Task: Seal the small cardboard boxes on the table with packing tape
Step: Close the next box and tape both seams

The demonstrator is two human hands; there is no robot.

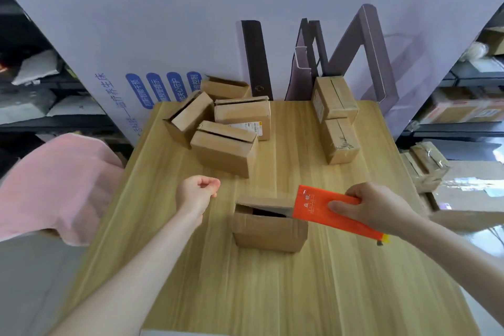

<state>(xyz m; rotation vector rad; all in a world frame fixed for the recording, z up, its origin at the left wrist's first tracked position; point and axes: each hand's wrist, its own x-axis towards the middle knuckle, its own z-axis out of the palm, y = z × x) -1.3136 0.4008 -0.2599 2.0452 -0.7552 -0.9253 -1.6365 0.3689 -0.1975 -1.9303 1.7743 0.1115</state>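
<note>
Wooden bench (272, 294) is carrying an open small box (268, 232) near the person, with other boxes (226, 150) sitting farther back. The right hand (376, 207) is pinching an orange packet (321, 210) at its flap; the left hand (197, 191) is curling round nothing. With nobody holding it, the box could be sliding or tipping.

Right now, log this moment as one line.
right hand: holds packet at near box opening | left hand: curled, empty | near box: flap open, untaped

Inside the open box (268, 234) all is dark, its 2 o'clock corner hidden behind the orange packet (313, 207); the pink cloth (54, 185) at 9 o'clock is cut by the edge.
</note>
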